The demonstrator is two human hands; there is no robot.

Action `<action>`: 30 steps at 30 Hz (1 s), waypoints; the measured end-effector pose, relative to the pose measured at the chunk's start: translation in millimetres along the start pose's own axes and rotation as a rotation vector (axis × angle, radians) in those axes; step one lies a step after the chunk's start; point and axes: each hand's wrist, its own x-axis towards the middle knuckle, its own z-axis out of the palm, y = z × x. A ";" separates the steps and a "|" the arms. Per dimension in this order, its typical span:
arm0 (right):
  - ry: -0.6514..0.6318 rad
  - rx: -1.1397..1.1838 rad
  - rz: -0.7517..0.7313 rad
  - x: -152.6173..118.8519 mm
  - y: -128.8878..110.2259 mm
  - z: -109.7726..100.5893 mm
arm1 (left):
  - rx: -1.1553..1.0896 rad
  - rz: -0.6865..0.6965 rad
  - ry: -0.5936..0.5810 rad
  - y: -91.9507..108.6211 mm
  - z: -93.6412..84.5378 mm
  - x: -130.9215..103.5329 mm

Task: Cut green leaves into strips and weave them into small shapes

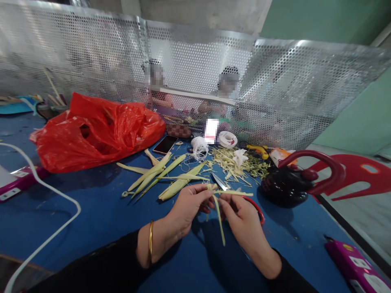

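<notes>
My left hand point(187, 207), a gold bangle at its wrist, pinches a pale green leaf strip point(220, 228) that looks like corn husk. The strip is folded or crossed at my fingertips; one end hangs down and another sticks out to the right. My right hand point(246, 221) is closed on the same strip just beside, its fingertips partly hidden. Behind and under my hands lie scissors point(218, 180) with red handles. Several husk leaves point(180, 183) are spread out beyond my left hand. Thin shredded scraps point(227, 165) are heaped farther back.
A red plastic bag point(100, 130) fills the back left. A phone point(165, 144), white string point(200, 147) and a tape roll point(227, 139) lie near the perforated screen point(195, 57). To the right stands a dark teapot point(284, 187). Purple power strips point(356, 260) and a white cable point(69, 197) flank me.
</notes>
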 end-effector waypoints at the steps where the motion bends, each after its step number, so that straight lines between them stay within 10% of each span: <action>1: -0.004 -0.104 -0.075 -1.4 -0.1 -0.5 | -0.018 -0.011 0.017 0.7 -0.5 0.5; 12: 0.203 -0.586 -0.737 -6.9 -4.6 -4.5 | 0.017 -0.012 0.008 -1.6 -2.5 0.5; 30: 0.070 0.023 -0.086 2.7 -8.9 -9.3 | 0.318 -0.006 -0.231 4.2 0.9 -5.6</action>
